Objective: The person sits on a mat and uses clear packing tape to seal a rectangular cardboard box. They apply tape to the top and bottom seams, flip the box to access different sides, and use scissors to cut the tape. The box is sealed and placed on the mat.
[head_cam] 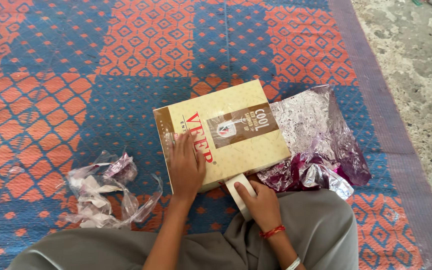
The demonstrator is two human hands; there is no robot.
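A flat cream cardboard box [246, 145] with a brown label lies on the woven mat. My left hand [186, 167] rests flat on the box's near left part, fingers spread, pressing it down. My right hand [261, 202] sits at the box's near edge and pinches a small white strip or flap [237, 184] that sticks out from under it. A red thread band is on my right wrist. Crumpled shiny silver and purple wrapping foil [321, 145] lies under and to the right of the box.
A heap of torn clear and silvery wrapping scraps [103, 192] lies left of my arm. The orange and blue patterned mat [76, 90] covers the floor; bare concrete [421, 75] begins past its purple border on the right. My grey-clad knees fill the bottom.
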